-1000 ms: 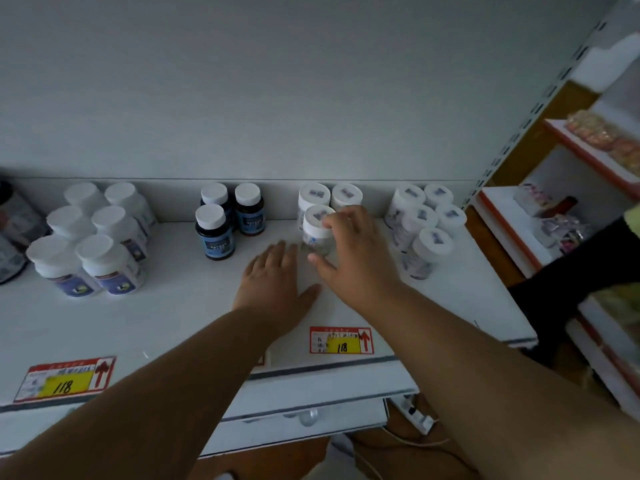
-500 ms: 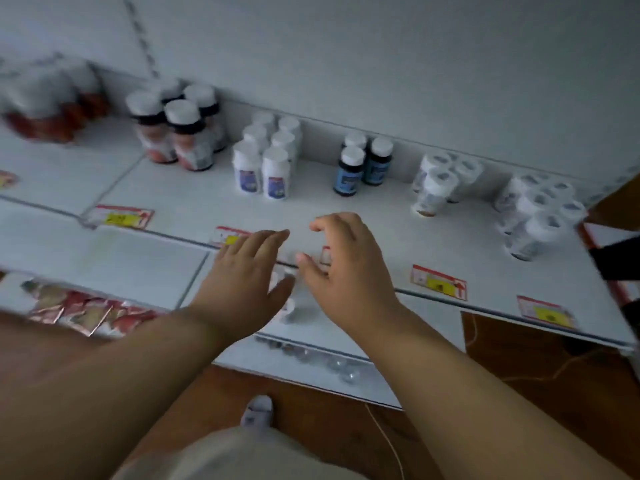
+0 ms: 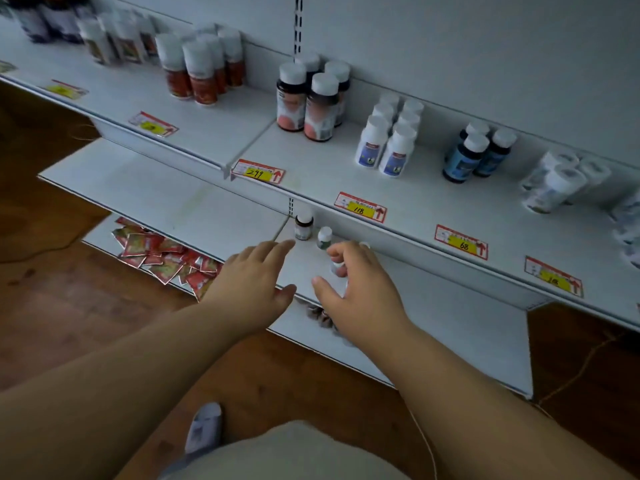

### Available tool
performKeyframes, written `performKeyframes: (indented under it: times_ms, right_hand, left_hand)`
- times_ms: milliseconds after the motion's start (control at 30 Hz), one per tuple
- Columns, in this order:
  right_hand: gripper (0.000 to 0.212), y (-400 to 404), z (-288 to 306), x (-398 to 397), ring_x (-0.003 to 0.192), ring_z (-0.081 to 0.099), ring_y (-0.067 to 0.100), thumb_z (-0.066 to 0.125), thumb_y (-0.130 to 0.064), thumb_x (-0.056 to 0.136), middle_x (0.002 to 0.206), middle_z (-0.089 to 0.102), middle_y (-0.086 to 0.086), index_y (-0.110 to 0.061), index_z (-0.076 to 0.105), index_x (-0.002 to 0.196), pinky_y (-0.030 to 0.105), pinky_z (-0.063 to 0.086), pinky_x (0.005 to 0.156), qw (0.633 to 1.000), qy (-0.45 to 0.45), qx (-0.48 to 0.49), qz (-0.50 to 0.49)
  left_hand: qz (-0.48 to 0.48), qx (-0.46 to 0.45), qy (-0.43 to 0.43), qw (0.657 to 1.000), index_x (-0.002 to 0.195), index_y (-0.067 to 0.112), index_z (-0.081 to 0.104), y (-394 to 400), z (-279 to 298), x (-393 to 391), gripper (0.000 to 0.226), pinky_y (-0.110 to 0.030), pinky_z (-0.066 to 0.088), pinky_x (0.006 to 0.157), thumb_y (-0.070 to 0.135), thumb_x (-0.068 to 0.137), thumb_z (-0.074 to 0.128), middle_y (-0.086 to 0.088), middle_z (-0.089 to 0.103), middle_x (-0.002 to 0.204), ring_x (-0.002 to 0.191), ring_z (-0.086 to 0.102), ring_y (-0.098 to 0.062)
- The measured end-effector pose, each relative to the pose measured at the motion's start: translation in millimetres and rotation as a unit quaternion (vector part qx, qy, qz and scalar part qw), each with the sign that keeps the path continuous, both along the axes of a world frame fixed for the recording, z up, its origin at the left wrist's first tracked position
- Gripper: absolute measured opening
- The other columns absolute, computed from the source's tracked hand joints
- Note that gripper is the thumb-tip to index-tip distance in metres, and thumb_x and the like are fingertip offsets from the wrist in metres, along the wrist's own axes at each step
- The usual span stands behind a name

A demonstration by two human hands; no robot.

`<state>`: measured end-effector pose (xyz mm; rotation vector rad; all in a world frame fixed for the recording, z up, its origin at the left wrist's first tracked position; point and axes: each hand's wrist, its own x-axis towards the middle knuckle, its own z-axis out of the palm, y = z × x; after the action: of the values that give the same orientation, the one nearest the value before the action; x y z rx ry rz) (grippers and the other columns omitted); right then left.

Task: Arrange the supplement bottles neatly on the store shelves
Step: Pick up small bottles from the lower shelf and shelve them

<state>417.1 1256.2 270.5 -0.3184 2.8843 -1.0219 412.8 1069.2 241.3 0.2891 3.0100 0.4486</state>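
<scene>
On the lower shelf [image 3: 433,306], a small dark bottle [image 3: 303,225] and a small white-capped bottle [image 3: 324,237] stand near the back. My right hand [image 3: 356,289] arches over a third small bottle [image 3: 337,267], fingers and thumb curled round it; most of that bottle is hidden. My left hand [image 3: 256,275] hovers flat beside it at the shelf's front left, holding nothing. The upper shelf [image 3: 311,174] carries grouped bottles: dark ones with pink labels [image 3: 308,102], white ones [image 3: 388,143], blue ones [image 3: 474,154].
Wrapped white bottles [image 3: 557,181] lie at the upper shelf's right end, red-labelled bottles [image 3: 201,67] at its left. Price tags [image 3: 360,206] line the shelf edge. Red sachets [image 3: 162,251] are heaped on the lowest shelf. Below are a wooden floor and my slippered foot [image 3: 202,427].
My view has dropped and shifted left. Both hands left the upper shelf's wrapped bottles and came down to the lower shelf, where my right hand now curls over a small bottle.
</scene>
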Motion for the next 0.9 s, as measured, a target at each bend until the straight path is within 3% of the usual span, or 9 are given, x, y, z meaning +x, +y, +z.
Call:
performKeyframes:
  times_ms: [133, 267, 500, 600, 767, 900]
  right_hand:
    - [0.045, -56, -30, -18, 0.123, 0.047, 0.01, 0.062, -0.043, 0.094, 0.137, 0.045, -0.009, -0.03, 0.044, 0.133, 0.035, 0.05, 0.098, 0.996, -0.045, -0.009, -0.082]
    - [0.045, -93, -87, -55, 0.122, 0.051, 0.011, 0.065, -0.042, 0.092, 0.134, 0.051, -0.006, -0.025, 0.049, 0.13, 0.026, 0.046, 0.095, 0.992, -0.041, 0.006, -0.121]
    - [0.049, -100, -241, -157, 0.121, 0.054, 0.012, 0.068, -0.045, 0.089, 0.135, 0.054, -0.007, -0.028, 0.046, 0.13, 0.027, 0.043, 0.092, 0.973, -0.117, -0.057, -0.192]
    - [0.055, -95, -300, -214, 0.116, 0.053, 0.015, 0.069, -0.045, 0.088, 0.13, 0.053, -0.005, -0.024, 0.047, 0.133, 0.028, 0.042, 0.091, 0.978, -0.088, -0.029, -0.185]
    - [0.049, -93, -346, -306, 0.11, 0.056, 0.025, 0.068, -0.037, 0.09, 0.124, 0.056, 0.008, -0.008, 0.053, 0.127, 0.028, 0.039, 0.08, 0.981, -0.007, 0.026, -0.194]
    - [0.071, -104, -373, -353, 0.125, 0.05, 0.026, 0.072, -0.039, 0.085, 0.141, 0.049, 0.007, -0.015, 0.04, 0.143, 0.028, 0.038, 0.096, 0.981, -0.018, 0.002, -0.191]
  left_hand:
    - [-0.043, 0.001, 0.002, 0.999, 0.152, 0.023, 0.025, -48, -22, -35, 0.072, -0.043, 0.034, 0.108, 0.044, 0.091, 0.057, -0.003, 0.04, 0.15, 0.134, 0.041, -0.027]
    - [-0.071, -0.007, -0.002, 0.997, 0.152, 0.026, 0.022, -74, -71, -86, 0.07, -0.043, 0.032, 0.11, 0.044, 0.093, 0.055, -0.002, 0.037, 0.152, 0.136, 0.038, -0.027]
    - [0.003, 0.056, -0.008, 0.998, 0.151, 0.026, 0.023, -83, -218, -171, 0.068, -0.044, 0.032, 0.11, 0.043, 0.093, 0.054, -0.001, 0.036, 0.153, 0.137, 0.037, -0.027]
    - [0.003, 0.051, -0.006, 0.999, 0.151, 0.027, 0.022, -86, -275, -202, 0.068, -0.043, 0.032, 0.11, 0.044, 0.093, 0.053, -0.001, 0.037, 0.153, 0.137, 0.037, -0.027]
    - [0.012, 0.079, 0.006, 0.997, 0.151, 0.028, 0.024, -81, -333, -246, 0.067, -0.044, 0.035, 0.109, 0.044, 0.093, 0.053, 0.0, 0.038, 0.152, 0.135, 0.039, -0.027]
    - [0.036, 0.105, 0.019, 0.994, 0.15, 0.028, 0.026, -75, -354, -269, 0.066, -0.045, 0.039, 0.108, 0.044, 0.092, 0.056, 0.001, 0.039, 0.151, 0.135, 0.04, -0.026]
